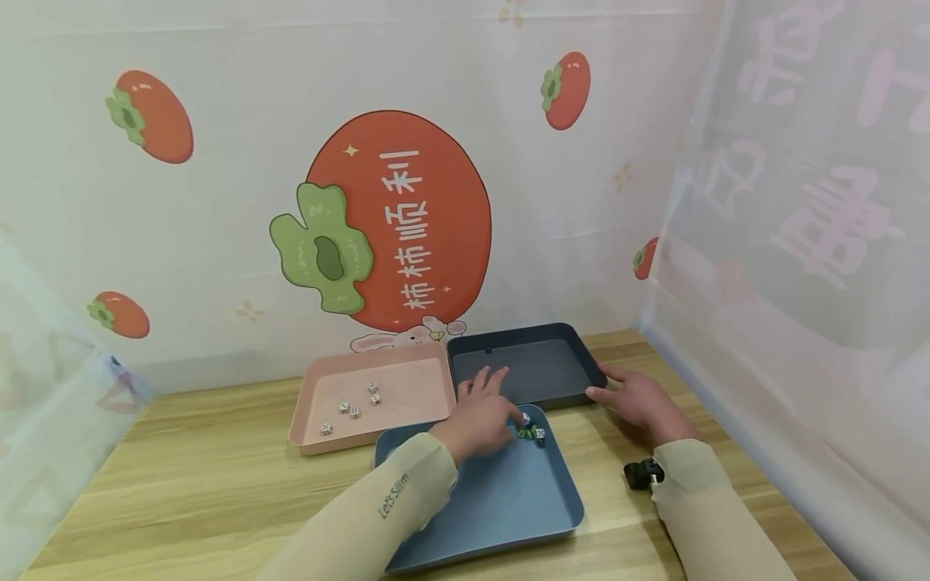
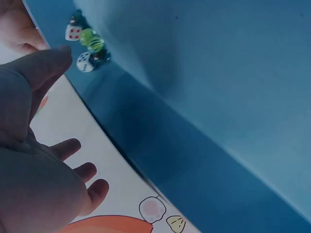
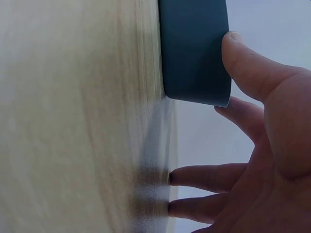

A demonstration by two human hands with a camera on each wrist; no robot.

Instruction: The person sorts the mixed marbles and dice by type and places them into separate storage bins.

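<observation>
At the far right corner of the blue tray point(image 1: 501, 504), a tight little cluster: white dice point(image 1: 540, 436) and glassy green marbles point(image 1: 526, 433), and over the tray, just beside them, hangs the left hand point(image 1: 479, 415). Its fingers are spread apart, nothing gripped, one tip right by the cluster; touching or not, I cannot tell. Across on the right, the right hand point(image 1: 635, 399) pinches the near right corner of the dark tray point(image 1: 552, 371), thumb on the rim, a finger round the other side, the remaining fingers apart and reaching towards the desk point(image 1: 218, 460). And look at the pink tray point(image 1: 414, 379), five more dice scattered over its floor. Those dice look light and hard, so opposite flat faces should give a sure pinch. Trickier customers, the marbles: probably slick, quick to roll, best taken round the widest part with two fingertips. As for the dark tray, it looks light, thin-walled and fairly stiff; the corner is a sound place to hold, though a shove could slide it.
</observation>
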